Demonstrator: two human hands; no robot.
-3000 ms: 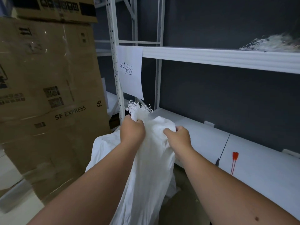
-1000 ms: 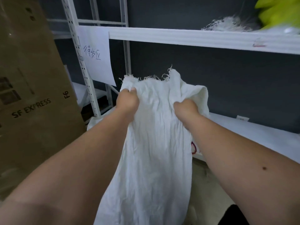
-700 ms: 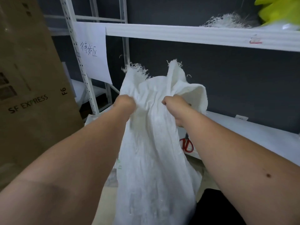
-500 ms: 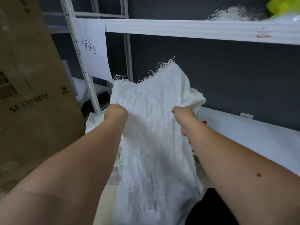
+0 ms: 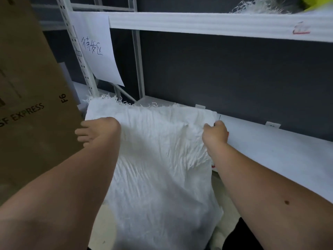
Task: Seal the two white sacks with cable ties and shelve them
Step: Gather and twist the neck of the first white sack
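A crumpled white woven sack point(image 5: 162, 159) hangs in front of me, its frayed mouth point(image 5: 126, 103) spread wide and level with the lower shelf point(image 5: 279, 150). My left hand point(image 5: 98, 132) holds the sack's left edge, fingers curled outward toward the cardboard box. At the right edge, my right hand point(image 5: 215, 133) is clenched on the cloth. A thin black cable tie point(image 5: 219, 117) pokes up just behind that hand. A bit of red point(image 5: 213, 166) shows under my right wrist. Frayed white sack fibres point(image 5: 259, 6) lie on the upper shelf point(image 5: 198, 22).
A tall SF Express cardboard box point(image 5: 32, 98) stands close on the left, touching my left fingers. A handwritten paper sign point(image 5: 98, 49) hangs from the white rack upright point(image 5: 79, 56). Something yellow point(image 5: 319, 4) sits on the upper shelf at far right. A dark wall backs the rack.
The sack's mouth has come down from chest height to the lower shelf's level, and my hands have moved apart, stretching the top edge flat and wide.
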